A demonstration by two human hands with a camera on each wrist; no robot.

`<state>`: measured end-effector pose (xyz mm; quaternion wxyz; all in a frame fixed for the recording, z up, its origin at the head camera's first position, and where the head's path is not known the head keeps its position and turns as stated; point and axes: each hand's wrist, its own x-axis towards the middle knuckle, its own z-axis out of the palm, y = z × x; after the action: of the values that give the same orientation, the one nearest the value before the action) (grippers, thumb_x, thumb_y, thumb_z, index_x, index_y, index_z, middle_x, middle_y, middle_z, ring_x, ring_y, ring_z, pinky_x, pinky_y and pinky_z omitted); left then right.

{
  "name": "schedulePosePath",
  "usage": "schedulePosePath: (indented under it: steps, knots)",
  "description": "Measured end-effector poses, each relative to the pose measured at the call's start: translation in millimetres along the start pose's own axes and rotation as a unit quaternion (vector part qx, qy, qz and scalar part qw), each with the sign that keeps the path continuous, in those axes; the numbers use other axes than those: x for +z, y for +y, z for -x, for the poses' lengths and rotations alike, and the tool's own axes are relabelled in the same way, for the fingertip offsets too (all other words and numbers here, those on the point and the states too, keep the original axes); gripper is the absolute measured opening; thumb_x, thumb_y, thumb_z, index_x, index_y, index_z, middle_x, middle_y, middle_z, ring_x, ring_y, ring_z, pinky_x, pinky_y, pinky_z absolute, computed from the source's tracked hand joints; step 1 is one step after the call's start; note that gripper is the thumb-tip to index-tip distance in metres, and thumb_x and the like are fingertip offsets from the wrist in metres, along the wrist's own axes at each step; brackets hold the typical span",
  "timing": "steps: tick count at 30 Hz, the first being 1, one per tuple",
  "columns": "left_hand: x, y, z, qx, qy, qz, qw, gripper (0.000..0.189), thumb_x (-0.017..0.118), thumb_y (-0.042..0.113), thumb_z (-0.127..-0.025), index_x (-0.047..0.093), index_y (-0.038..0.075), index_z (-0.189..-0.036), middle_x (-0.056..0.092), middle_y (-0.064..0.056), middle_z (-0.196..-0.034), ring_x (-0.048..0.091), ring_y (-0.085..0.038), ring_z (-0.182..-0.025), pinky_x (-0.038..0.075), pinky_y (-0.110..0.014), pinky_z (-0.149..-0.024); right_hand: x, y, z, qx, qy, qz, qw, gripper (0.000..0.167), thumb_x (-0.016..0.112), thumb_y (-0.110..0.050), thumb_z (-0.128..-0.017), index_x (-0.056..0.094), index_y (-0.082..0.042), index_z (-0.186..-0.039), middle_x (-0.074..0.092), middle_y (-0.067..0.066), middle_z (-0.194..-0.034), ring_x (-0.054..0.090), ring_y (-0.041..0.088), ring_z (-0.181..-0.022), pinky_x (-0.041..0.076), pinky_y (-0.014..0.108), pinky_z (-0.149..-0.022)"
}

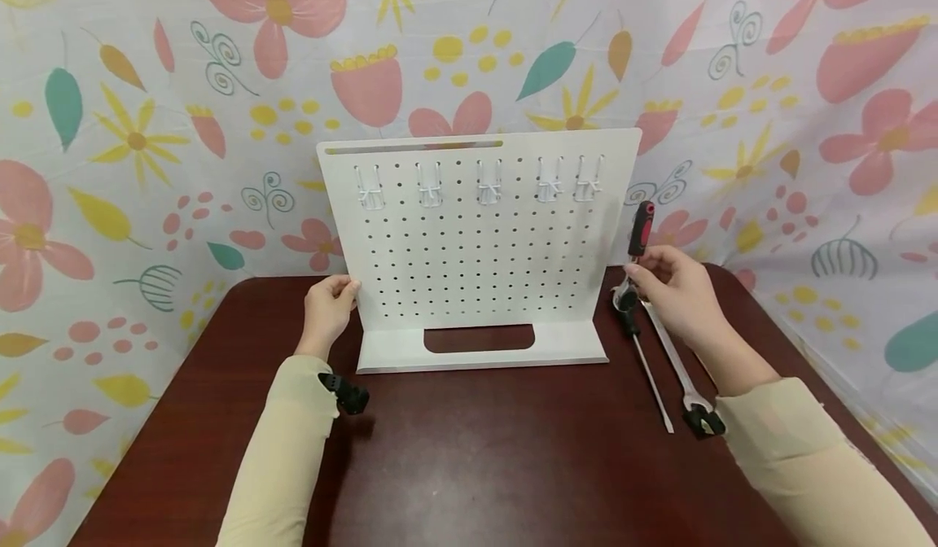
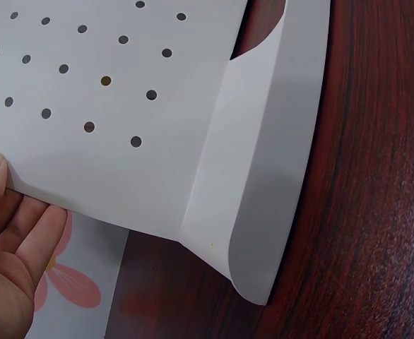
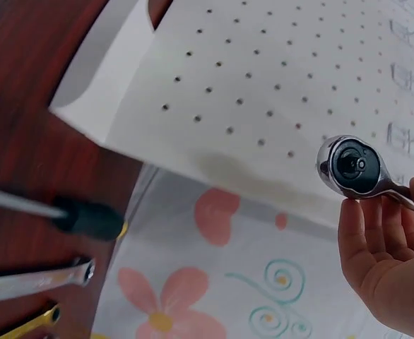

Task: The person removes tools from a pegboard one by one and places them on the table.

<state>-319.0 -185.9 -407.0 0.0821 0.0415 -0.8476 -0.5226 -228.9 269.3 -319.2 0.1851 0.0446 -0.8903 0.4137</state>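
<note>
A white pegboard (image 1: 476, 262) stands upright on its base, with several white wire hooks (image 1: 488, 193) along its upper part. My left hand (image 1: 327, 307) pinches the board's left edge, thumb on the front face and fingers behind, as the left wrist view shows. By the board's right side, my right hand (image 1: 677, 291) holds a ratchet wrench (image 3: 355, 168) around its shank. The wrench's red and black handle (image 1: 642, 229) points up, and its round chrome head hangs low. In the right wrist view the head overlaps the board's face.
On the dark red table (image 1: 469, 449), right of the board, lie a screwdriver (image 1: 648, 372) with a black handle and a silver wrench (image 1: 670, 352). A yellow tool (image 3: 34, 323) lies beside them, partly out of view. A floral curtain (image 1: 183, 124) hangs behind the table.
</note>
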Motion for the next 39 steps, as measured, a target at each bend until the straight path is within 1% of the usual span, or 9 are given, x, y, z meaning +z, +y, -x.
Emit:
schedulePosePath:
  steps: [4, 6, 10, 13, 17, 22, 29, 32, 39]
  knots:
    - [-0.2, 1.0, 0.6, -0.003, -0.001, 0.001, 1.0000, 0.037, 0.051, 0.027, -0.099, 0.058, 0.002, -0.125, 0.060, -0.019, -0.121, 0.062, -0.031, -0.110, 0.054, -0.036, -0.092, -10, 13, 6.4, 0.015, 0.003, 0.024, 0.9996, 0.034, 0.054, -0.032, -0.097, 0.055, 0.000, -0.107, 0.058, -0.012, -0.082, 0.056, -0.003, -0.064, 0.050, 0.018, -0.053]
    - [-0.1, 1.4, 0.7, -0.004, -0.001, 0.002, 1.0000, 0.037, 0.051, 0.027, -0.099, 0.058, 0.002, -0.125, 0.060, -0.019, -0.122, 0.062, -0.031, -0.110, 0.054, -0.037, -0.092, -16, 20, 9.8, 0.024, 0.002, 0.031, 0.9992, 0.037, 0.053, -0.034, -0.097, 0.055, 0.000, -0.111, 0.059, -0.006, -0.087, 0.055, -0.005, -0.066, 0.050, 0.018, -0.053]
    - [0.2, 1.7, 0.5, -0.009, -0.001, -0.001, 1.0000, 0.038, 0.050, 0.027, -0.099, 0.057, 0.002, -0.126, 0.060, -0.019, -0.123, 0.061, -0.031, -0.111, 0.054, -0.037, -0.092, -25, 36, 15.8, 0.040, 0.004, 0.047, 0.9981, 0.044, 0.051, -0.034, -0.098, 0.052, 0.004, -0.118, 0.061, 0.014, -0.100, 0.052, -0.010, -0.066, 0.048, 0.016, -0.054]
    - [0.9, 1.9, 0.1, -0.009, 0.001, 0.001, 1.0000, 0.037, 0.051, 0.027, -0.099, 0.058, 0.002, -0.124, 0.060, -0.019, -0.121, 0.061, -0.030, -0.111, 0.054, -0.036, -0.093, -33, 49, 19.3, 0.051, 0.005, 0.055, 0.9972, 0.049, 0.049, -0.033, -0.099, 0.049, 0.009, -0.124, 0.058, 0.026, -0.111, 0.047, -0.016, -0.068, 0.045, 0.010, -0.055]
    - [1.3, 1.4, -0.5, -0.009, 0.001, 0.004, 0.9999, 0.037, 0.051, 0.028, -0.099, 0.058, 0.001, -0.123, 0.060, -0.019, -0.118, 0.061, -0.030, -0.110, 0.054, -0.037, -0.093, -42, 67, 22.4, 0.069, 0.004, 0.052, 0.9962, 0.052, 0.045, -0.031, -0.100, 0.044, 0.013, -0.128, 0.054, 0.032, -0.117, 0.045, -0.020, -0.069, 0.045, 0.006, -0.056]
    - [1.0, -0.1, -1.4, -0.011, -0.001, 0.003, 0.9999, 0.037, 0.050, 0.028, -0.099, 0.058, 0.001, -0.124, 0.060, -0.019, -0.119, 0.061, -0.030, -0.110, 0.054, -0.037, -0.093, -51, 87, 25.1, 0.080, 0.010, 0.057, 0.9952, 0.050, 0.044, -0.028, -0.100, 0.045, 0.015, -0.125, 0.055, 0.032, -0.112, 0.044, -0.018, -0.068, 0.043, 0.007, -0.056]
    - [0.0, 1.0, -2.0, -0.010, 0.001, 0.002, 0.9999, 0.037, 0.050, 0.027, -0.099, 0.058, 0.000, -0.124, 0.060, -0.020, -0.119, 0.061, -0.031, -0.110, 0.054, -0.037, -0.093, -63, 114, 29.0, 0.072, 0.024, 0.111, 0.9909, 0.041, 0.048, -0.022, -0.099, 0.052, 0.015, -0.114, 0.059, 0.033, -0.100, 0.038, -0.017, -0.069, 0.038, 0.010, -0.056]
    - [0.2, 1.6, -1.7, -0.012, 0.000, 0.000, 0.9999, 0.038, 0.050, 0.027, -0.099, 0.057, 0.000, -0.126, 0.059, -0.020, -0.122, 0.061, -0.031, -0.112, 0.054, -0.037, -0.093, -67, 128, 30.9, 0.068, 0.019, 0.136, 0.9882, 0.037, 0.049, -0.019, -0.098, 0.053, 0.015, -0.110, 0.060, 0.035, -0.098, 0.036, -0.018, -0.067, 0.037, 0.012, -0.055]
    - [0.8, 4.4, 0.1, -0.014, 0.000, 0.003, 0.9999, 0.037, 0.050, 0.026, -0.099, 0.057, 0.000, -0.125, 0.059, -0.020, -0.122, 0.060, -0.031, -0.112, 0.053, -0.037, -0.094, -75, 157, 32.9, 0.087, -0.009, 0.163, 0.9827, 0.032, 0.049, -0.014, -0.096, 0.052, 0.017, -0.106, 0.060, 0.034, -0.092, 0.040, -0.007, -0.064, 0.038, 0.018, -0.054]
